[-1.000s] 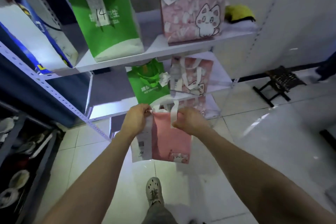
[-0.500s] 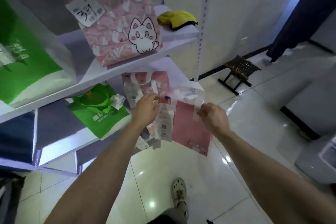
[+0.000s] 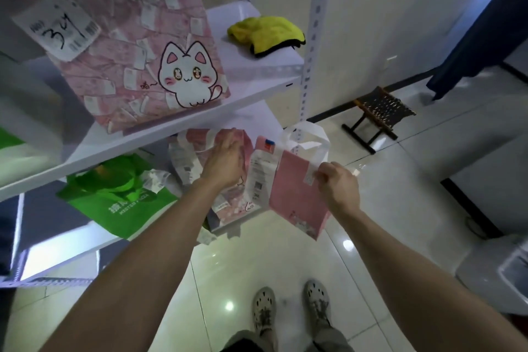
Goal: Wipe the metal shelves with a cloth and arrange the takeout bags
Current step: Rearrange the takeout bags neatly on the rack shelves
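Takeout pickup storeroom, metal shelves (image 3: 183,126), numbered takeout bags (image 3: 137,46)

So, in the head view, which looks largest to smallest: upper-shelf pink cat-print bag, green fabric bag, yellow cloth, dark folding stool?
Pink cat-print bag
Green fabric bag
Yellow cloth and dark folding stool: alike, unranked.

Both bare forearms are stretched forward and upward toward the pink bag (image 3: 297,197). The right hand (image 3: 338,183) is held at the bag's upper right edge, with its fingers curled and pinched on the bag's white handle strap. The left hand (image 3: 221,163) is raised just left of the bag, back turned upward, fingers pointed away. Its grip cannot be made out.
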`<state>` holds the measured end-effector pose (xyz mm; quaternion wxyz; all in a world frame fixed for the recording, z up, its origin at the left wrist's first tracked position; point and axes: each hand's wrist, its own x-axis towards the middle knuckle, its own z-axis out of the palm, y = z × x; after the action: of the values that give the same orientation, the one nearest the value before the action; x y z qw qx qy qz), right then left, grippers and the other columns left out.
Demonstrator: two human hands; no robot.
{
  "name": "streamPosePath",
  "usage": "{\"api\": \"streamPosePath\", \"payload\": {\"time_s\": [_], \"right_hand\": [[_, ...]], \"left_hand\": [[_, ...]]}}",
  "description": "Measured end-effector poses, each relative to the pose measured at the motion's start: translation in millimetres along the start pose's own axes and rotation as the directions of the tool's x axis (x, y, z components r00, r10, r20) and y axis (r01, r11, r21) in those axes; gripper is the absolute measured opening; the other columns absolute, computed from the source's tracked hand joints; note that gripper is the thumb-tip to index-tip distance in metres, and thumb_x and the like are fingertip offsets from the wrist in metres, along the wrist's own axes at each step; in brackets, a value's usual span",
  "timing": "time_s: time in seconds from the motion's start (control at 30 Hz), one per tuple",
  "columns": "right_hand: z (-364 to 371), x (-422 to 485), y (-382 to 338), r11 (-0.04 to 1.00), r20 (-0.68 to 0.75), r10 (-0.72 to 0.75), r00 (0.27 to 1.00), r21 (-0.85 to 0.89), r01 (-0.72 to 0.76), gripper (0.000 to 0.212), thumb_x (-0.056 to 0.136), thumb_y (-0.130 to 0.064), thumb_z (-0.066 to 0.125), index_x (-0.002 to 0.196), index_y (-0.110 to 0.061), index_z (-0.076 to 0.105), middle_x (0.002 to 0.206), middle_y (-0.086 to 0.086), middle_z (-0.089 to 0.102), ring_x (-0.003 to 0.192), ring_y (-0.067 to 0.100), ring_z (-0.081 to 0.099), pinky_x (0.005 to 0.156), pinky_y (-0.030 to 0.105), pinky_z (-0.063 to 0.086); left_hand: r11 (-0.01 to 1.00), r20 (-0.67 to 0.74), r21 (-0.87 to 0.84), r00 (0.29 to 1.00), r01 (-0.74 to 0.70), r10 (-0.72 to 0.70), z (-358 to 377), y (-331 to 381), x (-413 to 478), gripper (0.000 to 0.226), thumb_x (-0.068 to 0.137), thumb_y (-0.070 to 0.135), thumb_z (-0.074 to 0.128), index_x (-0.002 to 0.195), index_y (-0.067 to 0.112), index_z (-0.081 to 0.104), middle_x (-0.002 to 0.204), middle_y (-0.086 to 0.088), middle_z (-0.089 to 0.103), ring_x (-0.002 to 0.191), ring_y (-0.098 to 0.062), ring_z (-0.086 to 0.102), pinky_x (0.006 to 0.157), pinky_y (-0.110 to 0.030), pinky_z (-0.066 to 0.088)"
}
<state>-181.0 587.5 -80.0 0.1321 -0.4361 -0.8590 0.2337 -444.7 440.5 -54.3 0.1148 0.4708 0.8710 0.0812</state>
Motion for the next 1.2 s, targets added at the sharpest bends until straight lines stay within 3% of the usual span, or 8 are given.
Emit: {"api": "streamPosePath", "payload": {"time_s": [0.17,0.37,0.47,0.6,0.77,0.93,1.07,1.2], "right_hand": [[10,32,17,0.993,0.038,-0.117,0.992,0.031,0.115,0.041,0.090,-0.036,0.034,0.081,-0.015,0.067,0.078,0.001,0.060,0.064,0.028,0.060,0.057,0.042,0.054],[23,63,13,0.979,0.075,-0.199,0.977,0.051,0.196,0.039,0.089,-0.033,0.033,0.080,-0.014,0.066,0.078,0.003,0.059,0.064,0.029,0.057,0.056,0.041,0.053],[37,76,5,0.975,0.124,-0.221,0.967,0.055,0.216,0.032,0.093,-0.027,0.040,0.085,-0.016,0.069,0.079,0.003,0.059,0.065,0.028,0.058,0.056,0.041,0.053],[54,84,-19,0.962,0.186,-0.273,0.944,0.081,0.262,0.025,0.095,-0.025,0.046,0.080,-0.017,0.064,0.081,0.003,0.060,0.066,0.029,0.060,0.057,0.040,0.054],[78,80,-65,0.942,0.219,-0.335,0.916,0.105,0.319,0.024,0.095,-0.017,0.048,0.077,-0.013,0.062,0.077,0.005,0.060,0.064,0.030,0.059,0.057,0.037,0.052],[103,75,-109,0.936,0.260,-0.343,0.903,0.172,0.306,0.021,0.097,-0.004,0.053,0.080,-0.006,0.066,0.078,0.009,0.058,0.067,0.031,0.058,0.053,0.031,0.034],[107,72,-117,0.939,0.218,-0.329,0.919,0.183,0.293,0.023,0.097,-0.006,0.045,0.082,-0.001,0.062,0.079,0.017,0.059,0.067,0.036,0.059,0.056,0.041,0.050],[96,80,-103,0.961,0.160,-0.263,0.951,0.135,0.243,0.025,0.092,-0.012,0.037,0.086,-0.003,0.060,0.083,0.017,0.061,0.069,0.038,0.060,0.057,0.046,0.054]], "left_hand": [[0.994,0.064,0.055,0.993,0.091,-0.095,2,2,26,0.058,0.096,0.010,0.058,0.153,0.010,0.048,0.178,-0.006,0.014,0.163,-0.035,0.016,0.123,-0.057,0.037],[0.989,-0.004,0.031,0.990,0.142,-0.142,16,3,12,0.050,0.094,0.006,0.060,0.143,0.013,0.056,0.157,-0.008,0.040,0.143,-0.032,0.045,0.110,-0.051,0.050],[0.987,-0.029,0.017,0.987,0.162,-0.161,18,-9,-5,0.050,0.089,0.001,0.061,0.138,0.009,0.060,0.153,-0.010,0.043,0.141,-0.032,0.045,0.107,-0.052,0.051],[0.974,-0.108,-0.052,0.968,0.221,-0.226,15,-38,-26,0.050,0.080,-0.007,0.060,0.129,0.001,0.065,0.146,-0.016,0.050,0.140,-0.036,0.046,0.109,-0.052,0.051],[0.954,-0.144,-0.050,0.943,0.294,-0.298,10,-81,-47,0.062,0.073,-0.012,0.065,0.133,0.004,0.064,0.147,-0.014,0.052,0.142,-0.036,0.045,0.116,-0.050,0.046],[0.935,-0.089,0.026,0.933,0.353,-0.350,1,-125,-61,0.063,0.073,-0.012,0.065,0.134,0.003,0.061,0.148,-0.017,0.051,0.145,-0.040,0.042,0.126,-0.050,0.034],[0.943,-0.070,-0.008,0.941,0.332,-0.331,-6,-133,-62,0.059,0.086,-0.005,0.066,0.144,0.001,0.056,0.154,-0.019,0.050,0.146,-0.037,0.044,0.126,-0.047,0.035],[0.944,-0.065,-0.046,0.942,0.326,-0.328,-6,-130,-57,0.061,0.090,0.003,0.067,0.150,0.003,0.052,0.159,-0.018,0.046,0.149,-0.038,0.043,0.124,-0.051,0.037]]}}
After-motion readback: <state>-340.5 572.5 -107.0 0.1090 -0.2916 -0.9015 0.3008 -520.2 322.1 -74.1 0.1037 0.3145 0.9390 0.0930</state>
